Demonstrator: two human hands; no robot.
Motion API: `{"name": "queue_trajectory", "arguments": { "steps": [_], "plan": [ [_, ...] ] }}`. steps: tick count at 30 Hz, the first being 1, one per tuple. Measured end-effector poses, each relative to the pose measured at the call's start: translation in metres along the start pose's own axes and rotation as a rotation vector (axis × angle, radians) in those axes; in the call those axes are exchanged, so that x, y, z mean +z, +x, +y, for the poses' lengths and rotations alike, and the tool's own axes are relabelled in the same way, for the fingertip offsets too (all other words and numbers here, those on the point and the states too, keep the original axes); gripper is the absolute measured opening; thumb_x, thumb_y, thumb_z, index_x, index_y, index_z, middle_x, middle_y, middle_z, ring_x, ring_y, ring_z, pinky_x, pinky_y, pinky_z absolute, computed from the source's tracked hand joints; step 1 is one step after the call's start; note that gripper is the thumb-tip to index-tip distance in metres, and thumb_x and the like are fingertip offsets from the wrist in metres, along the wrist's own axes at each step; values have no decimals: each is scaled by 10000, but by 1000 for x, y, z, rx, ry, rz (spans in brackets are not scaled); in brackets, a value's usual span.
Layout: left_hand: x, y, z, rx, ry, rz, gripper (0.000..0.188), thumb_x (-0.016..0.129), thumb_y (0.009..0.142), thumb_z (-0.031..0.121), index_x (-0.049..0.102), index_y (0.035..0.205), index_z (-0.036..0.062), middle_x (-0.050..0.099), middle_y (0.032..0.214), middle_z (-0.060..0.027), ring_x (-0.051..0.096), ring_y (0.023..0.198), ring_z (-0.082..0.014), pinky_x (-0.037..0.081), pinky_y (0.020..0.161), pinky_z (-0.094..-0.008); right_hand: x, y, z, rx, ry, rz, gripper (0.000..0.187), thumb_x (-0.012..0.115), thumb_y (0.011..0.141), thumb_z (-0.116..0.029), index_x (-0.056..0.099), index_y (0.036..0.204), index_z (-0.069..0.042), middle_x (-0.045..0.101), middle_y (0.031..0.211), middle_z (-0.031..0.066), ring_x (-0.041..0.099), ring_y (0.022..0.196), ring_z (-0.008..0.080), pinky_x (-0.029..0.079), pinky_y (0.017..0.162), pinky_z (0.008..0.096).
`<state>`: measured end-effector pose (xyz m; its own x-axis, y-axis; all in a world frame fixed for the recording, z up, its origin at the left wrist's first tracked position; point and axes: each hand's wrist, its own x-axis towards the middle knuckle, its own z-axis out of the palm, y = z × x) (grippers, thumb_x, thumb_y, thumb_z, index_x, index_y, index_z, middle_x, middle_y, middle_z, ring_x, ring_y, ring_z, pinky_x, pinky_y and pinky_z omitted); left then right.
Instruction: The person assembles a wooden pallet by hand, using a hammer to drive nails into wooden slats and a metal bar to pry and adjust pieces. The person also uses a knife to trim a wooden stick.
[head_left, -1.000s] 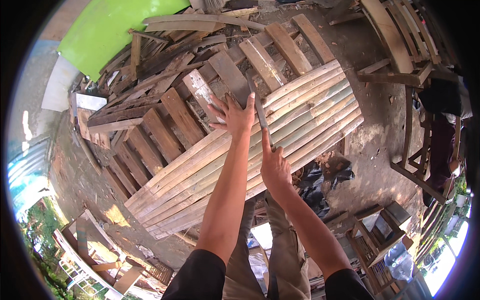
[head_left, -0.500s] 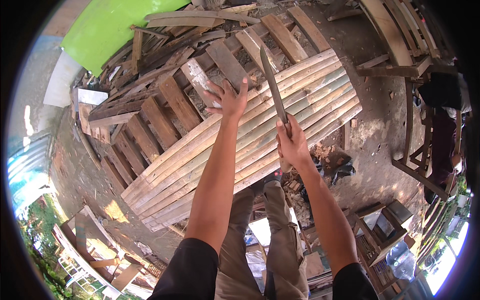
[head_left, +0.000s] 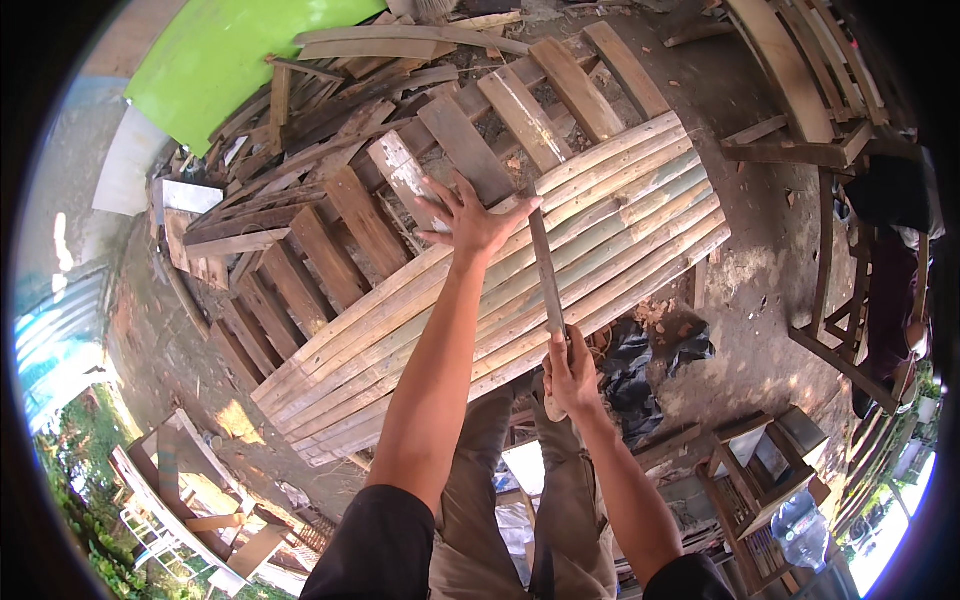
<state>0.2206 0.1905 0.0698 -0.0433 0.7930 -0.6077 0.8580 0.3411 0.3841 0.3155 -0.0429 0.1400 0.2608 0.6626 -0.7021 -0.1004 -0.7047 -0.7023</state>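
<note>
- With our right hand (head_left: 573, 378) we are gripping a long-bladed tool (head_left: 545, 262) low on its length, the fingers closed round its wooden handle (head_left: 553, 407).
- We are holding our left hand (head_left: 475, 228) with fingers spread wide over the grey-brown plank (head_left: 466, 150) and the edge of the pale wooden strips (head_left: 640, 225).
- The tool is lying to the right of the left hand; its far end is sitting right beside the left thumb, and we cannot tell whether they are touching.
- The right hand is the nearer one, being on the tool.
- We are pointing the blade away from ourselves, leaning slightly left, the handle towards our legs (head_left: 572, 490).
- Its long axis is crossing the strips steeply, not quite squarely.
</note>
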Motion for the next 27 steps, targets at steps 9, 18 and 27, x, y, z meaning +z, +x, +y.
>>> {"name": "queue_trajectory", "arguments": {
  "steps": [9, 18, 27],
  "plan": [
    [7, -1, 7, -44, -24, 48, 1603, 760, 522, 895, -1, 1630, 20, -214, 1646, -303, -253, 1483, -541, -112, 1072, -818, 9, 6, -3, 144, 158, 4, 423, 461, 1094, -417, 524, 1000, -10, 458, 561, -13, 458, 431, 72, 378, 401, 262],
    [10, -4, 10, -69, -159, 133, 1337, 461, 739, 950, 128, 1627, 7, -136, 1684, -250, -242, 1511, -483, -161, 1087, -782, 12, 36, -27, 161, 203, -40, 428, 448, 1097, -411, 517, 1004, 0, 450, 587, -6, 431, 434, 69, 380, 401, 264],
    [12, 4, 2, -33, -232, 161, 1148, 217, 881, 900, 71, 1639, 49, -156, 1696, -191, -271, 1520, -419, -189, 1102, -749, -3, 54, -17, 109, 233, -144, 480, 452, 1086, -465, 524, 1013, 4, 449, 597, -1, 444, 455, 78, 416, 430, 291]
  ]
}}
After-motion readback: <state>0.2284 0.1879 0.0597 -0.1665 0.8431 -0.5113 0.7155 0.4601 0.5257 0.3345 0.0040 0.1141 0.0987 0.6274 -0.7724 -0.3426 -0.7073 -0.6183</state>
